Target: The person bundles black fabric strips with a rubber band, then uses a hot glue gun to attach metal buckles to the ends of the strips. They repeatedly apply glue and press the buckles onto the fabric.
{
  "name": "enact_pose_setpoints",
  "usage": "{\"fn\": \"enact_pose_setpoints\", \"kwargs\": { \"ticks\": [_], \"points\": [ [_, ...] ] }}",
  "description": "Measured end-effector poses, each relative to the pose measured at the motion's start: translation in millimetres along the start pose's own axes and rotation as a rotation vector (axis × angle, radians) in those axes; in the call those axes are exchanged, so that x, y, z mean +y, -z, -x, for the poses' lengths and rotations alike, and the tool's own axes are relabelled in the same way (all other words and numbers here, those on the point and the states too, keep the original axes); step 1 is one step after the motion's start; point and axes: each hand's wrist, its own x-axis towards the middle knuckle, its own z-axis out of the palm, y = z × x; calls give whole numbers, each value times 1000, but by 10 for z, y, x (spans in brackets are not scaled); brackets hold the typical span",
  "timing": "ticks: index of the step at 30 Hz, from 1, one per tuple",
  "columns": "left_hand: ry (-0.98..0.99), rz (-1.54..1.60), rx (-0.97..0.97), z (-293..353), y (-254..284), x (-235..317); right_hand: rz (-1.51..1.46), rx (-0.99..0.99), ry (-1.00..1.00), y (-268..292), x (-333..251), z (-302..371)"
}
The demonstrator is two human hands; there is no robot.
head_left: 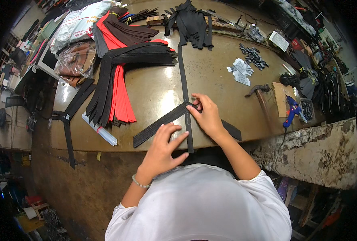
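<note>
Near the table's front edge lies a V-shaped stack of black flat bands [159, 125], its bend pointing away from me. A narrow black strap [183, 72] crosses that bend, running from a heap of black strapping [192, 26] at the back down to the front edge. At the crossing, my right hand [206, 116] pinches the strap between thumb and fingers; it covers part of the stack's right arm. My left hand [162, 148] hovers or rests lightly over the stack's left arm, fingers spread, with nothing in it.
To the left lie fanned black bands [142, 54], red bands [122, 96], clear glue sticks [100, 128] and a joined black strap piece [68, 116]. To the right are a hammer [263, 102], a blue glue gun [292, 110], white labels [241, 71] and small dark pieces [254, 56].
</note>
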Motion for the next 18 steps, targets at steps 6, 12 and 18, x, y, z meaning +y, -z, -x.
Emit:
{"fn": "enact_pose_setpoints", "kwargs": {
  "ticks": [6, 12, 18],
  "points": [
    [-36, 8, 11, -149, -127, -13, -125, -23, -109, 82, 38, -24],
    [56, 168, -6, -387, -36, -202, -16, -70, -3, 105, 47, -82],
    [122, 217, 41, -579, -27, -325, 20, -115, -9, 146, 27, -138]
  ]
}}
